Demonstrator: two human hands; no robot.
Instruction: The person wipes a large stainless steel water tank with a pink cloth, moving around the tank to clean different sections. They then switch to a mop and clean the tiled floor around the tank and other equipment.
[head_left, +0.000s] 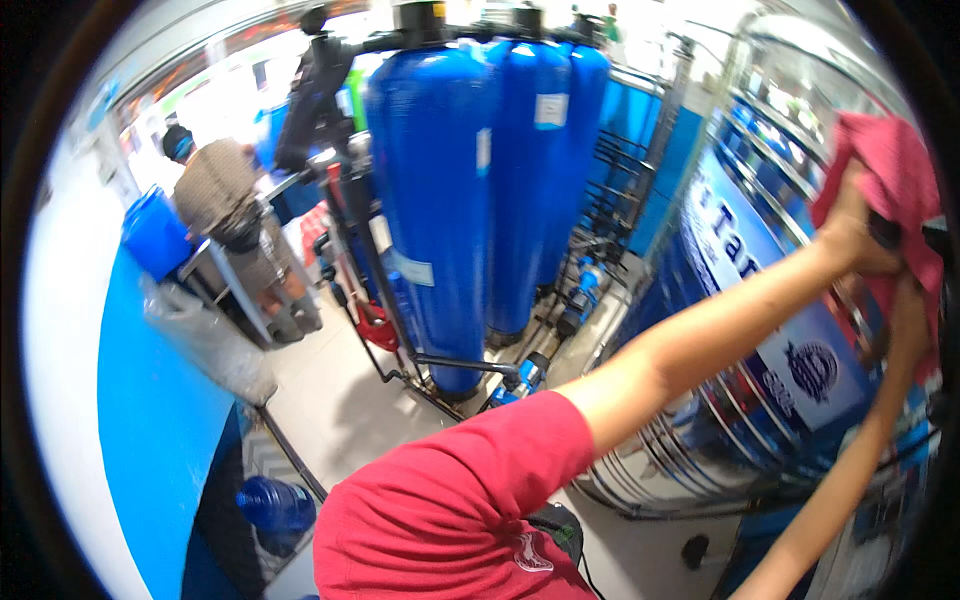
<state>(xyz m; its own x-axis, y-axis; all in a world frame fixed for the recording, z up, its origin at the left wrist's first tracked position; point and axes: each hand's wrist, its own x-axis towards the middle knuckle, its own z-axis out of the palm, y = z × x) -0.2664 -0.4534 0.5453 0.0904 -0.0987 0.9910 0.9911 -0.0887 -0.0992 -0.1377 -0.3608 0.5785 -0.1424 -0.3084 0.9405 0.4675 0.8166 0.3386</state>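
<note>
While the upper side of a large, shiny metal tank [720, 420] is being reached toward, a red-pink cloth [900, 165] is held up at the far right of the view. The work is judged to be under way rather than finished, since the cloth is raised at the tank and has not been put down. How much of the metal has been gone over, and how much is left, cannot be told; no clear line between treated and untreated surface is shown. Whether the cloth is pressed to the metal or held just off it cannot be told either.

The left arm, in a red sleeve [470, 470], is stretched out across the front of the tank and its printed label [810, 375], nearly straight, and is ended by the left hand [858, 215] at the middle of the cloth. The right forearm is brought up steeply from the lower right, and the right hand [908, 315] is placed lower, by the hanging part of the cloth. The fingers of both hands are largely hidden in the folds, so how tightly either is closed cannot be told. Tall blue cylinders [430, 200] are seen beyond the sleeve, well apart from the cloth.
</note>
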